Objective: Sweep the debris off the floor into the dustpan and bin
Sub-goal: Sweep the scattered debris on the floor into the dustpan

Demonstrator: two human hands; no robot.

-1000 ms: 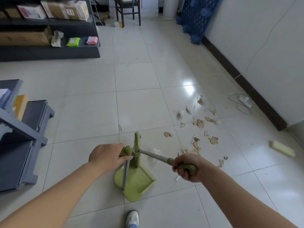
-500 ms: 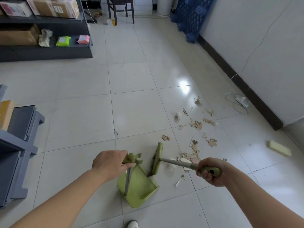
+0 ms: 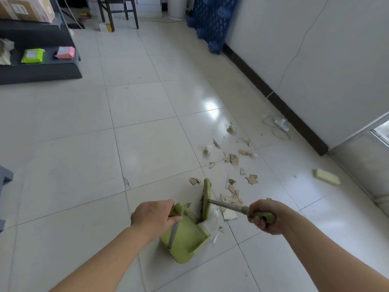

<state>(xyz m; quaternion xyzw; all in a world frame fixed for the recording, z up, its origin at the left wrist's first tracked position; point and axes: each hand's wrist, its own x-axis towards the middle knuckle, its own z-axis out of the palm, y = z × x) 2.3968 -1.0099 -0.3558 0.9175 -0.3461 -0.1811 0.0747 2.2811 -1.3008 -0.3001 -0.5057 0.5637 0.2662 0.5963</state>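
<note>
Head view — debris (image 3: 231, 159) near sponge (image 3: 326, 176); broom (image 3: 206, 199).

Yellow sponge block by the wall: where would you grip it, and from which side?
Judging by its pose, the yellow sponge block lies flat on the floor, clear of the debris. Come from above, fingers pinching its two long sides; they are nearer together than its ends.

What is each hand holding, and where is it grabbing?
The left hand grips the green plastic dustpan at its handle top. The right hand grips the green brush by its handle end.
</note>
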